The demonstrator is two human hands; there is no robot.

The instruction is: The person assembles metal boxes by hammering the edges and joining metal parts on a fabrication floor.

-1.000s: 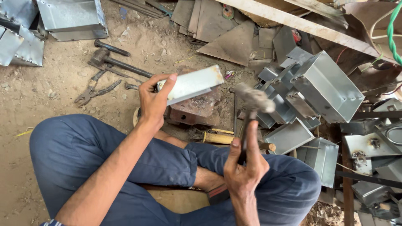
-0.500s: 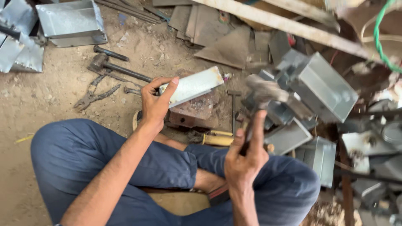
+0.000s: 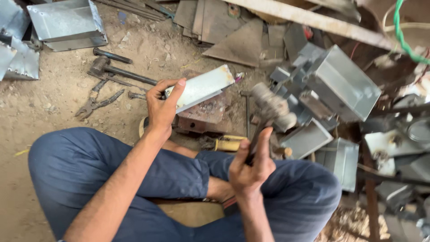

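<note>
My left hand grips a bent strip of light sheet metal and holds it flat on a rusty iron block on the sandy ground. My right hand is shut on the handle of a hammer; its blurred head hangs raised to the right of the block, apart from the strip. I sit cross-legged in blue trousers, with both knees framing the block.
A second hammer and pliers lie on the sand at left. A yellow-handled screwdriver lies by my leg. Folded metal boxes pile up at right, another box at top left, flat sheets behind.
The hammer head has swung from above the block's right side upward and to the right. My left hand and the metal strip stay in place.
</note>
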